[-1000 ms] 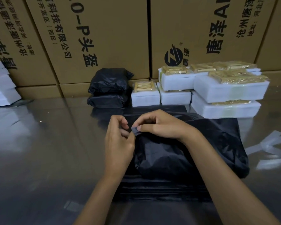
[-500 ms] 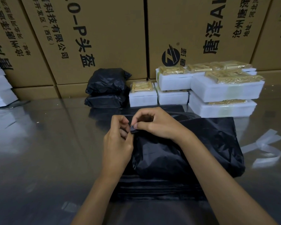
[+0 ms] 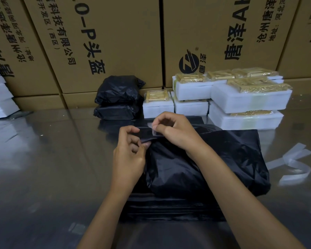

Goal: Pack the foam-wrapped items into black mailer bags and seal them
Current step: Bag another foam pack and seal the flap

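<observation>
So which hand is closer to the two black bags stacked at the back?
Left. The left hand lies in front of the stacked black bags, slightly to their right. The right hand sits further right, in front of the white foam packs.

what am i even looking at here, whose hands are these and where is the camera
There is no machine here. These are a person's two bare hands, filmed by one wide-angle camera worn on the head, looking forward and down, which is why the arms come in from the bottom edge.

The hands work over a shiny table. In front lies a filled black mailer bag, on top of a stack of flat empty bags. The left hand pinches the bag's edge, while the right hand pinches a clear strip at the bag's flap, likely the liner over the adhesive.

Behind them are two packed black bags, stacked, and white foam-wrapped items waiting to be packed. Loose clear strips lie to the right, and cardboard boxes stand at the back.
</observation>
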Tool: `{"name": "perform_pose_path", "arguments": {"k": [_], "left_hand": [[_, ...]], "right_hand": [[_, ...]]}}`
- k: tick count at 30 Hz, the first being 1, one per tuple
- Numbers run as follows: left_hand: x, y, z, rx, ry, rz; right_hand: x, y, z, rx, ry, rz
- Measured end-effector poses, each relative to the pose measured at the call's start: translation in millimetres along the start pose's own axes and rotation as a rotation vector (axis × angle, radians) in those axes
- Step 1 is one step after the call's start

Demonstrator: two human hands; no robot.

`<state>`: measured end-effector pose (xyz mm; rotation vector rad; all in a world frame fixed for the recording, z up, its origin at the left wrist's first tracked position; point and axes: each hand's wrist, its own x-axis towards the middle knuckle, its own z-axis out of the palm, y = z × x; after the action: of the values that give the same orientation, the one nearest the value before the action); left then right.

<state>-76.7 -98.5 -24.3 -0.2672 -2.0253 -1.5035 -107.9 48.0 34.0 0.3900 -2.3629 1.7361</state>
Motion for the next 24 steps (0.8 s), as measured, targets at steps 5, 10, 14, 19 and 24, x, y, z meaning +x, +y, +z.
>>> {"name": "perform_pose_path", "arguments": {"k": [5,10,14,19,24], "left_hand": [[3,-2,-2,-0.246,-0.052,-0.211],[4,1,-3,-0.275,-0.076,-0.246],[5,13,6,-0.21,0.001,-0.074],[9,6,12,-0.108,0.073,-0.049],[5,-10,15,0.15,0.086,-0.092]], "right_hand": [[3,-1,-7,0.157,0.158,0.129],[2,-6,-17,0.208,0.19,0.169],[0,-12,-24,0.25,0.104,0.163],[4,-8,-36,0.19,0.129,0.151],[9,7,-65,-0.086,0.2,0.079]]}}
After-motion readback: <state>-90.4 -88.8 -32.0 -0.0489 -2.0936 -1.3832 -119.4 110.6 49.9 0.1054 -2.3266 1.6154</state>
